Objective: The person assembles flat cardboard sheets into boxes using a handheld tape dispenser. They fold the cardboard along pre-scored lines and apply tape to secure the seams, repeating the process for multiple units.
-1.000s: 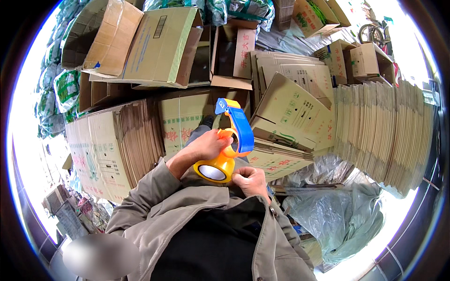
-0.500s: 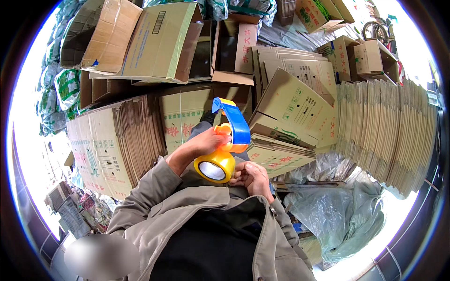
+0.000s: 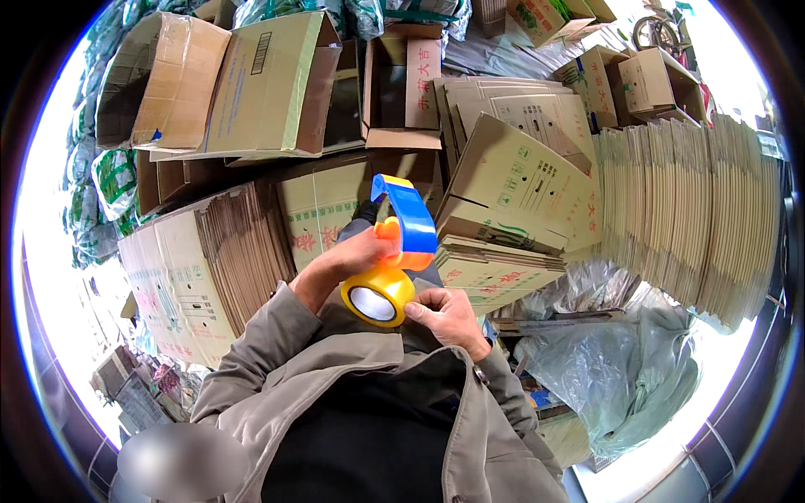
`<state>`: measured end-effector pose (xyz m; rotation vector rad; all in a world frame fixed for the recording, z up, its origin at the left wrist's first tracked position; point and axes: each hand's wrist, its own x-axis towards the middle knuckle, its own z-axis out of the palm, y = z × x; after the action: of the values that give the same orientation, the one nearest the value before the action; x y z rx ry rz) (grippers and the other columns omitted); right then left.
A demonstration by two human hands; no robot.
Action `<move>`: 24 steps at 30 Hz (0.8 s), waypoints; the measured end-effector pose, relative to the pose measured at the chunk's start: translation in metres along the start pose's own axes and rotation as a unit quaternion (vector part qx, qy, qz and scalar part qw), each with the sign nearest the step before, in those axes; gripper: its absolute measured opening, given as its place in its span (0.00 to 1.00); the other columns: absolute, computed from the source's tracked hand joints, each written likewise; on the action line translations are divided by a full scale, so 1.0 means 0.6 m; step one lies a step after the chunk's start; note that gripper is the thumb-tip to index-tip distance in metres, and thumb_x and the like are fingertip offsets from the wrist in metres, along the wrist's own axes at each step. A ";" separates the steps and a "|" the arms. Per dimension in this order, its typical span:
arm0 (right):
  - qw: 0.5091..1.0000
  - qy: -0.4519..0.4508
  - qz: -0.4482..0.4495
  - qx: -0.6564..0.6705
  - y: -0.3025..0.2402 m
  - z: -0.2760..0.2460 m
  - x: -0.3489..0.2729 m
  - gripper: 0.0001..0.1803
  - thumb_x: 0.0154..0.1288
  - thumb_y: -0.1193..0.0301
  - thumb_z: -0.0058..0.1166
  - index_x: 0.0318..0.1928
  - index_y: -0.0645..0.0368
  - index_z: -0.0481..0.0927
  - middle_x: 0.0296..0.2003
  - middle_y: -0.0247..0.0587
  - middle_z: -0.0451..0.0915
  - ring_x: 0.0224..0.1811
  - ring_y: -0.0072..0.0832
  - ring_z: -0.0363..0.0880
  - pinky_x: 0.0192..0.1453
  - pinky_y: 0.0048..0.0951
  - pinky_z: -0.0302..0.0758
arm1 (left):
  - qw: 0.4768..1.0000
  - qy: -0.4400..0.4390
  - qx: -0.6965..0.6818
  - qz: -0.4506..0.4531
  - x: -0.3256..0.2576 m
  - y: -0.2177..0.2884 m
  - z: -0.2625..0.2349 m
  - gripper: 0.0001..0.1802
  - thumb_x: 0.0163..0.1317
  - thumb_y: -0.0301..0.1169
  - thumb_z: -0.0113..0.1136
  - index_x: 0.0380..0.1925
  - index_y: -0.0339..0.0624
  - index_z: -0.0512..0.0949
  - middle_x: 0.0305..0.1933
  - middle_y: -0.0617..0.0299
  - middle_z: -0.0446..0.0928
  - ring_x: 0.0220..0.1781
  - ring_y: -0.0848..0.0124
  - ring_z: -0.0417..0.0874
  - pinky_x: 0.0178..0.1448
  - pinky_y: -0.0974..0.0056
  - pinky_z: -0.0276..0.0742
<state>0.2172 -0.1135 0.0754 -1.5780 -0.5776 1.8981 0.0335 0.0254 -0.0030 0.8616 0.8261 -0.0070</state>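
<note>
My left hand point(image 3: 367, 250) is wrapped round the orange grip of a blue and orange tape dispenser point(image 3: 412, 220), raised in front of my body. At the dispenser's near end is a thick roll of yellow packing tape point(image 3: 401, 285) with a white core facing me. My right hand point(image 3: 449, 317) has thumb and forefinger pinched at the roll's right edge, the other fingers curled under. Whether a loose tape end lies between those fingertips is too small to tell.
Flattened cartons stand in stacks on the left point(image 3: 243, 251) and the right point(image 3: 696, 210). A tilted carton point(image 3: 520, 180) leans ahead of my right hand. Open boxes point(image 3: 260, 84) line the far side. A clear plastic sheet point(image 3: 620, 377) lies at the near right.
My right hand has come up from just below the roll to its right edge, thumb and forefinger now against it. The dispenser has shifted slightly left in view, still in my left hand.
</note>
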 end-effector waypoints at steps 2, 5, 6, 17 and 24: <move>0.999 0.016 -0.028 0.024 0.007 0.001 0.006 0.11 0.67 0.72 0.63 0.35 0.70 0.84 0.29 0.37 0.85 0.30 0.18 0.80 0.36 0.22 0.77 | 0.992 -0.024 -0.125 -0.007 -0.004 0.024 0.006 0.12 0.68 0.31 0.54 0.47 0.41 0.81 0.42 0.64 0.83 0.43 0.74 0.83 0.47 0.67 0.77; 0.994 0.050 -0.066 0.073 0.008 -0.005 0.018 0.08 0.69 0.74 0.60 0.35 0.69 0.82 0.29 0.37 0.84 0.30 0.18 0.81 0.37 0.22 0.79 | 0.982 -0.035 -0.187 0.014 -0.003 0.014 -0.020 0.10 0.69 0.33 0.58 0.46 0.44 0.81 0.41 0.65 0.83 0.41 0.75 0.84 0.45 0.68 0.80; 0.993 0.046 -0.055 0.096 0.005 -0.002 0.022 0.08 0.70 0.74 0.60 0.35 0.69 0.82 0.29 0.37 0.84 0.30 0.19 0.81 0.37 0.22 0.80 | 0.980 -0.033 -0.195 0.022 -0.004 0.017 -0.023 0.10 0.69 0.34 0.59 0.46 0.43 0.81 0.40 0.64 0.83 0.40 0.74 0.84 0.45 0.67 0.80; 0.982 0.071 -0.078 0.158 -0.011 -0.026 0.067 0.09 0.71 0.73 0.59 0.37 0.67 0.78 0.31 0.38 0.82 0.31 0.26 0.86 0.38 0.28 0.87 | 0.915 -0.031 -0.355 0.191 -0.017 0.034 -0.041 0.25 0.63 0.50 0.69 0.37 0.38 0.75 0.23 0.63 0.73 0.23 0.73 0.79 0.30 0.69 0.78; 0.962 0.125 -0.061 0.235 -0.043 -0.039 0.089 0.09 0.70 0.71 0.60 0.37 0.66 0.79 0.31 0.39 0.82 0.29 0.27 0.86 0.37 0.29 0.87 | 0.768 -0.187 -0.541 0.287 0.002 0.027 -0.065 0.23 0.64 0.45 0.70 0.41 0.39 0.70 0.23 0.62 0.78 0.31 0.69 0.86 0.38 0.64 0.84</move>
<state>0.2382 -0.0591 0.0495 -1.3990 -0.0974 1.5634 0.0145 0.0633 -0.0073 -0.0508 0.0604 0.7561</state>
